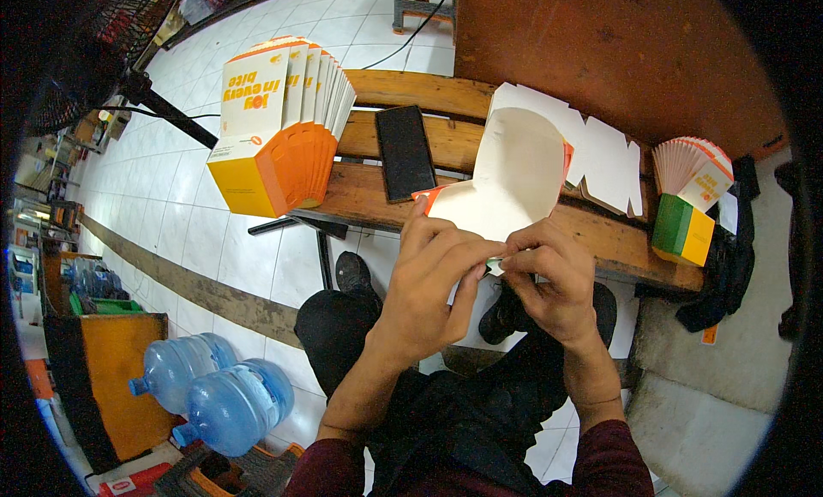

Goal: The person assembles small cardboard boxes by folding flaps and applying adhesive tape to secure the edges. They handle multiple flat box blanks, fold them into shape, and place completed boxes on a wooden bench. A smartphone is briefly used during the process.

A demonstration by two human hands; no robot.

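A paper food box (518, 166), white inside with orange-red outer edges, sits partly folded before me, its rounded back panel standing up. Along its near edge is my left hand (429, 283), thumb and fingers closed on the card. My right hand (549, 278) pinches the near edge just beside the left fingertips. A small green and white bit of card shows between the two hands. Most of the box's near side is hidden behind my fingers. Flat white box blanks (607, 158) lie right behind the box on the wooden bench (467, 91).
A black phone (405, 152) lies on the bench. Nested folded boxes (266, 145) fan out at its left end, more boxes (686, 214) at its right. Blue water bottles (237, 406) lie at lower left. A fan stand (171, 111) rises at upper left.
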